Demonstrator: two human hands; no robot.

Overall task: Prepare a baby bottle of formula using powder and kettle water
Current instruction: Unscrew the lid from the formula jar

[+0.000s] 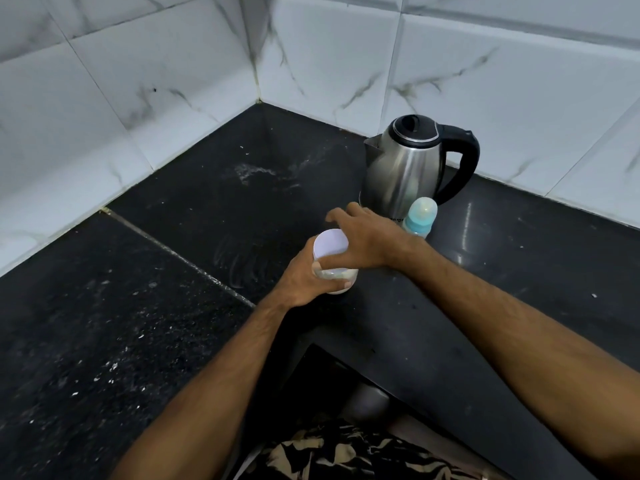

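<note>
Head view: a dark stone table set into a tiled corner, seen from above.
Powder jar: a small white-lidded jar stands near the middle of the picture, pale powder showing through its lower wall.
Left hand: the left hand is wrapped round the jar's body from the 8 o'clock side, fingers curled on it, pinning it to the table.
Right hand: the right hand lies over the lid from 3 o'clock, thumb against the jar's side, fingers spread past the top and only loosely bent; whether it grips the lid yet I cannot tell.
Baby bottle: the teal-collared bottle stands at 2 o'clock from the jar, just beside the right wrist, its cap on.
Kettle: the steel kettle sits right behind the bottle, handle toward 3 o'clock.
Step, as I judge it: opening the jar.
Doing it well: keep the left hand low and firm, close the right fingers evenly round the lid rim, turn without tilting so no powder spills.
Watch: the right forearm passes close to the bottle; a wide twist could knock it over.
</note>
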